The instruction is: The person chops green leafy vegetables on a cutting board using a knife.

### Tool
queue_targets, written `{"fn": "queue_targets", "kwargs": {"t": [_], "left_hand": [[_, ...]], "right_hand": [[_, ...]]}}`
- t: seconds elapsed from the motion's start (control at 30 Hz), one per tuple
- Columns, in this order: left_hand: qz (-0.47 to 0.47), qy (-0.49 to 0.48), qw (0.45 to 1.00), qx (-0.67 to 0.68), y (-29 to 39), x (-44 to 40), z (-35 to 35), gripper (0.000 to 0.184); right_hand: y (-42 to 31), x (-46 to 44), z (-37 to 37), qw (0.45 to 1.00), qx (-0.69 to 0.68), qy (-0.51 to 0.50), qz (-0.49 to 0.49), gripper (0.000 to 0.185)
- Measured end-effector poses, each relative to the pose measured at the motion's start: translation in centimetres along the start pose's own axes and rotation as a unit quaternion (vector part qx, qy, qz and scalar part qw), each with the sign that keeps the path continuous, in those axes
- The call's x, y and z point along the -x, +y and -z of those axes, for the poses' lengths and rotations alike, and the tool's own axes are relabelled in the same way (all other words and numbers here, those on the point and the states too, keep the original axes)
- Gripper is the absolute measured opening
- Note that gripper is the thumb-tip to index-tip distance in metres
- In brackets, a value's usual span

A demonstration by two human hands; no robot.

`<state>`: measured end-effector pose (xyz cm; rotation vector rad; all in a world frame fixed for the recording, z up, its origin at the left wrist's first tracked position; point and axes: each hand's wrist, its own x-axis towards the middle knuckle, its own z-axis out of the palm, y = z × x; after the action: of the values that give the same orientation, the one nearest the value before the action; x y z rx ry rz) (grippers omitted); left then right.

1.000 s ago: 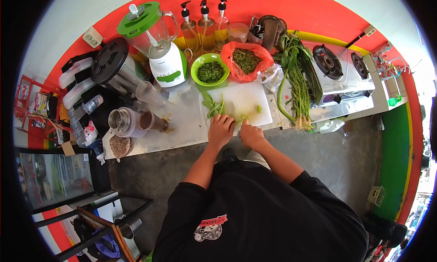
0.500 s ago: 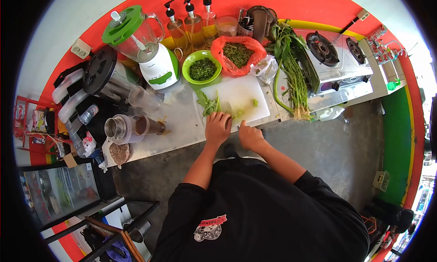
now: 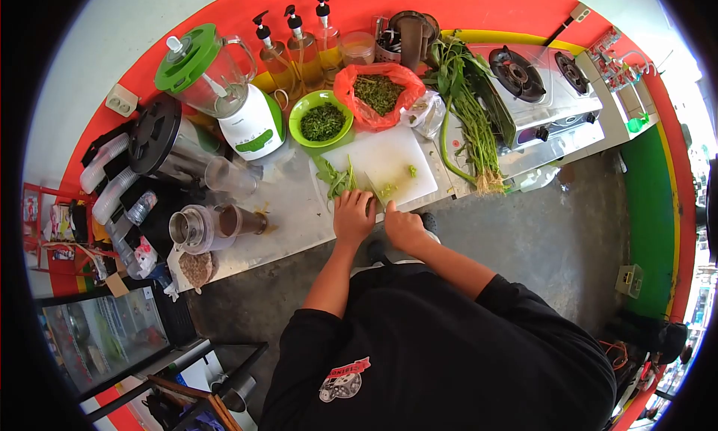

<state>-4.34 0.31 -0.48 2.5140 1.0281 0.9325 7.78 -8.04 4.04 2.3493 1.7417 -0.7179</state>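
Observation:
On the front edge of a white cutting board (image 3: 400, 154), my left hand (image 3: 354, 217) presses closed fingers on a bunch of green leaves (image 3: 338, 176). Just right of it, my right hand (image 3: 404, 228) is wrapped round the handle of a knife (image 3: 375, 189), whose blade points away over the board beside the leaves. Small cut green pieces (image 3: 388, 192) lie to the right of the blade. Behind the board stand a green bowl (image 3: 303, 135) of chopped leaves and a red plastic bag (image 3: 409, 83) holding more greens.
A blender (image 3: 253, 128), pump bottles (image 3: 304, 57) and a steel container (image 3: 179, 145) stand at the back left. Long-stemmed greens (image 3: 473, 132) lie beside a gas stove (image 3: 546, 120) on the right. A brown-filled cup (image 3: 241, 221) is at the left of the counter (image 3: 288, 214).
The view has turned, shifting the counter and its objects leftward in the picture. The knife blade now shows more clearly between my hands. Both hands keep their holds.

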Motion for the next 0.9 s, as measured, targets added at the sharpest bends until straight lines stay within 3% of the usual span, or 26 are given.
{"fn": "queue_targets", "kwargs": {"t": [0.13,0.37,0.47,0.57,0.63,0.83,0.9], "left_hand": [[-0.006,-0.003,1.000,-0.001,-0.2,0.1,0.0,0.010],[-0.003,0.004,1.000,0.007,-0.2,0.0,-0.2,0.010],[-0.003,-0.001,1.000,0.004,-0.2,-0.2,0.0,0.010],[0.000,-0.005,1.000,0.000,-0.1,0.0,0.0,0.010],[0.003,-0.003,1.000,-0.001,-0.2,0.0,0.0,0.010],[-0.001,0.003,1.000,0.019,-0.3,-0.1,-0.1,0.010],[0.046,-0.017,0.998,0.048,-0.3,0.0,-0.1,0.009]], "right_hand": [[0.3,-1.4,0.5,0.999,0.014,0.009,0.030,0.035],[-0.2,0.5,0.2,0.999,0.027,-0.025,-0.001,0.037],[0.0,-0.9,-0.1,1.000,-0.010,0.008,0.007,0.039],[0.0,-1.2,0.2,0.999,0.023,0.024,0.034,0.035],[-0.1,-0.4,0.5,1.000,0.007,-0.016,0.015,0.033],[-0.7,-0.7,0.2,1.000,-0.016,0.000,-0.002,0.030],[-0.3,-1.6,0.1,1.000,-0.024,0.002,0.004,0.034]]}}
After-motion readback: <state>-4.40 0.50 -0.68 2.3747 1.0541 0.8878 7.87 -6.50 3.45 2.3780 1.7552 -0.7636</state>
